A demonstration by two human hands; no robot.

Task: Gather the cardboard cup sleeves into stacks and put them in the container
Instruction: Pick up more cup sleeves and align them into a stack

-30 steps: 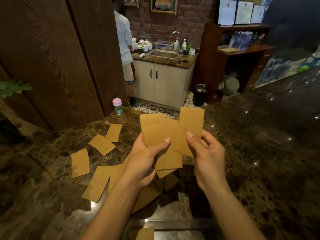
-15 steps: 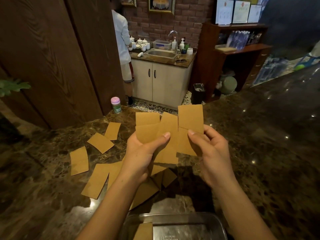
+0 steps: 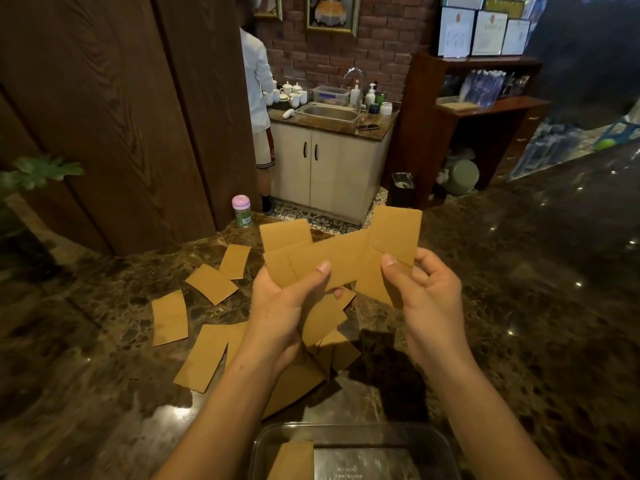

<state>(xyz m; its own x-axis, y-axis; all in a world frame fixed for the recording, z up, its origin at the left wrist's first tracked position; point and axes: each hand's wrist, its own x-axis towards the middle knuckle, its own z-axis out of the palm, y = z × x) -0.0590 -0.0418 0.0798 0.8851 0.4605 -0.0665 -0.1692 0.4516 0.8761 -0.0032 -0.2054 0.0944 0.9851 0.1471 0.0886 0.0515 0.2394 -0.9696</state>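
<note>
I hold a loose fan of brown cardboard cup sleeves point(image 3: 341, 258) above the dark marble counter. My left hand point(image 3: 287, 306) pinches the left part of the fan with its thumb on top. On the right edge, my right hand point(image 3: 427, 299) grips the sleeves between thumb and fingers. Several more sleeves point(image 3: 201, 351) lie scattered flat on the counter to the left and under my hands. A clear container point(image 3: 349, 434) sits at the near edge, with one sleeve point(image 3: 292, 460) lying inside it.
The marble counter point(image 3: 536, 323) stretches right and left. A pink-lidded jar point(image 3: 242, 211) stands at its far edge. Beyond are wooden panels, a sink cabinet point(image 3: 329, 168), a shelf unit and a person standing at the sink. A plant leaf point(image 3: 38, 171) shows at the left.
The sleeves in my hands have been pushed closer together, with my hands shifting slightly. The view has tilted down, so more of the container shows.
</note>
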